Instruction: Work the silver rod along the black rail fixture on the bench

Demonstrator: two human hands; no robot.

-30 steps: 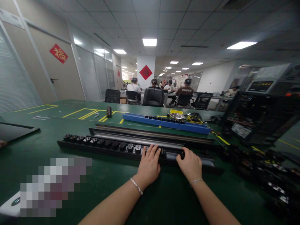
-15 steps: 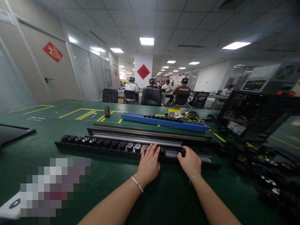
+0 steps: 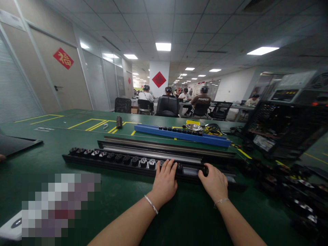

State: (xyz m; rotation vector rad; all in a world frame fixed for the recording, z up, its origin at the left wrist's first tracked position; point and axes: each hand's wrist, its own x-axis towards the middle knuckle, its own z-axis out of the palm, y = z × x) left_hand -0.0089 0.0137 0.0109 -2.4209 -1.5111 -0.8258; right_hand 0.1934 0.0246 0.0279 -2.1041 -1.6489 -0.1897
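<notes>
A long black channel lies on the green table with a row of small dark round parts standing in it, some showing silvery faces. My left hand rests over the right end of that row, fingers stretched out and lying on the parts. The parts beneath its fingertips are mostly hidden. Farther right along the channel, my right hand pinches a small black round part between thumb and fingers, above a pale smooth stretch of channel floor. Just behind lie further long dark rails.
Behind the rails sits a blue channel holding more black parts, near a metal bowl. A heap of dark parts and an opened machine case stand right. Left are a black panel and another person's fingertip.
My right hand has slid slightly right along the channel with the black part, away from my left hand. A fingertip has appeared at the left edge. The view has shifted a little.
</notes>
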